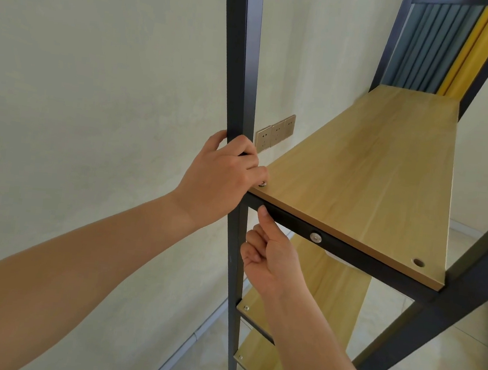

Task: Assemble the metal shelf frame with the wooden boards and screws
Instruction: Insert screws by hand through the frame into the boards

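Observation:
A black metal shelf frame (241, 65) stands against the wall. A light wooden board (372, 173) lies across its crossbar (364, 256). My left hand (222, 179) wraps around the upright post at the board's near left corner, fingertips on a silver screw (263, 183) in the board. My right hand (274, 256) is curled under the crossbar, thumb pressed up against the bar below that corner; what its fingers hold is hidden. A bolt head (315, 237) shows on the crossbar. An open hole (418, 262) sits at the board's near right corner.
Lower boards (257, 347) sit on the frame below, with screws at their corners. Wall sockets (274, 132) are behind the post. Grey and yellow curtain (447, 46) hangs at the far end. Pale tiled floor (442, 368) lies to the right.

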